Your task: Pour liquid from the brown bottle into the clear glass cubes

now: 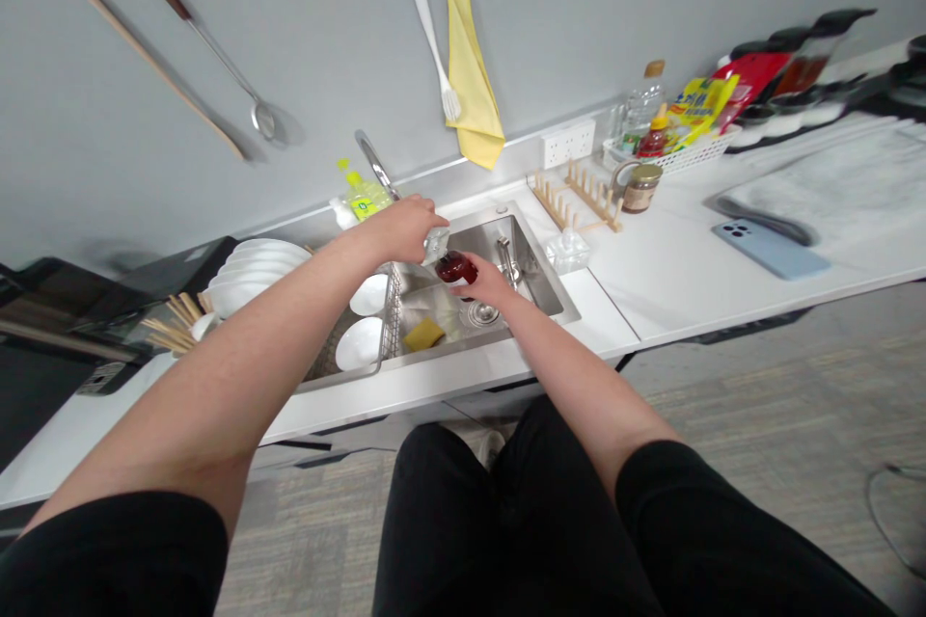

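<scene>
grasping is noted at both hands: right hand (486, 281) is closed round a dark red container (454, 268), left hand (411, 224) round a clear object (435, 245), type not discernible. both items are over the sink (544, 266), just beside each other; contact cannot be confirmed. yellow sponge (423, 335) lies in the sink, left of the drain (482, 313). white bowls (360, 344) sit in the wire rack (394, 308). beyond, a wooden rack (593, 201) stands on the counter (651, 270); yellow cloth (470, 67) hangs on the wall (289, 19).
</scene>
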### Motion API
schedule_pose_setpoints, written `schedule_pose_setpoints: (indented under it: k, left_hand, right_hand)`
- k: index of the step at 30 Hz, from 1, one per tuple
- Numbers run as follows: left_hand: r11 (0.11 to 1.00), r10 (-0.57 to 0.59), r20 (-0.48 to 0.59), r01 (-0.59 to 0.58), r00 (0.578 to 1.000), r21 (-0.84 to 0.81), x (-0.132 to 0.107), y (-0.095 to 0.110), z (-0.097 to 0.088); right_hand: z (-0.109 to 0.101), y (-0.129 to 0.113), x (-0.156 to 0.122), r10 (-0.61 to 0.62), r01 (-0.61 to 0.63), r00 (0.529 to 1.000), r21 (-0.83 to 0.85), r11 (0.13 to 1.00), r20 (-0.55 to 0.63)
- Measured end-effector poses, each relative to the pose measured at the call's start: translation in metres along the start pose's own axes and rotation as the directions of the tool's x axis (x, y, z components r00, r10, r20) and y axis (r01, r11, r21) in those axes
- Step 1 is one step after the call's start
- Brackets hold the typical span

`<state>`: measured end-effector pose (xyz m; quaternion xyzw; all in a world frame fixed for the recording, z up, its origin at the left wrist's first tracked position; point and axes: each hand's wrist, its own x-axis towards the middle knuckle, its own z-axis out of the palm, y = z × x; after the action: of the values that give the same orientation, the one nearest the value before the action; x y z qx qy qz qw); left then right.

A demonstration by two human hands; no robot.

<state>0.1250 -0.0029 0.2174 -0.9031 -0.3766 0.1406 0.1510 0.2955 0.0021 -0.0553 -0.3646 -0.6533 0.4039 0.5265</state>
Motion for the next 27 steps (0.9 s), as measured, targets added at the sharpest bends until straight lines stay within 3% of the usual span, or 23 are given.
schedule_pose_setpoints:
  k: [27]
  left_hand:
    - [0.998, 0.049, 0.044, -0.051, 0.998, 0.047, 0.013, 0.009, -0.014]
  right_hand:
    - [-0.001, -0.011, 0.000, -0.020, 0.020, 0.999, -0.002, 1.000, -0.037]
